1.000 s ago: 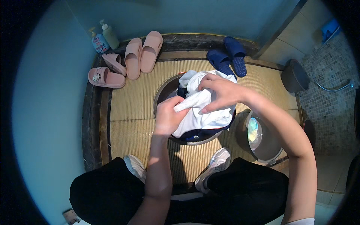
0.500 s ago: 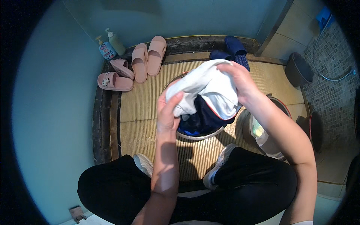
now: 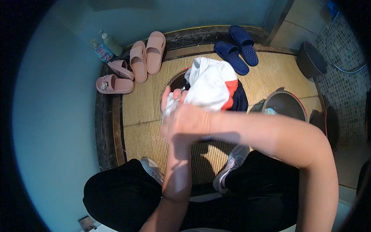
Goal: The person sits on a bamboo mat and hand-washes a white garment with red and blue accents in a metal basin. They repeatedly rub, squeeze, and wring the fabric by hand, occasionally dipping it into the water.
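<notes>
The left hand (image 3: 176,94) is clutching a bunched end of a white garment (image 3: 206,83) with a red panel, which is sitting heaped over a round basin (image 3: 170,82) beside navy fabric (image 3: 240,98). The right hand (image 3: 188,120) is lying across the left, too blurred to tell its grip, while navy slide slippers (image 3: 232,57) are resting beyond.

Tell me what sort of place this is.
Most likely a bathroom or washroom: what looks like a shower hose curves in front of small mosaic tiles, buckets stand on the right, and pump bottles stand by the wall.
</notes>
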The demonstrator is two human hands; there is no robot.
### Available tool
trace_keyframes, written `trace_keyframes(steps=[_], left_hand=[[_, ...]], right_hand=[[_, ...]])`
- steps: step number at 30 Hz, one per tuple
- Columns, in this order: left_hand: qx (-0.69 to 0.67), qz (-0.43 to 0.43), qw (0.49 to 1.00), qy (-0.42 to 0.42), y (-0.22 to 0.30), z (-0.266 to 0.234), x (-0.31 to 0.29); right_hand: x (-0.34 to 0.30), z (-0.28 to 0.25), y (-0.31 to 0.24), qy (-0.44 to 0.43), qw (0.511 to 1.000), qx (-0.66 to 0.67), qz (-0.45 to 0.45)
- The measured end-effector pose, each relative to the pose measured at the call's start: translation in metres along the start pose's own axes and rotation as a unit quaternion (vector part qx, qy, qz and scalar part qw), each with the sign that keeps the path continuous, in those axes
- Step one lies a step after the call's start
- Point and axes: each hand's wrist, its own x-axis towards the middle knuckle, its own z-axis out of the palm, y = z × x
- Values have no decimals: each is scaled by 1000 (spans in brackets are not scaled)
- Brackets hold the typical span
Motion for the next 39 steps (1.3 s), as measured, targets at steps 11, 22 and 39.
trace_keyframes(steps=[11, 22, 39], left_hand=[[-28, -33, 999, -31, -1, -22, -7], [-18, -45, 995, 90, 46, 45, -10], [461, 187, 867, 38, 70, 65, -33]], right_hand=[[-9, -11, -8, 54, 998, 18, 20], [-37, -12, 48, 99, 856, 387, 327], [-65, -78, -2, 167, 864, 342, 328]])
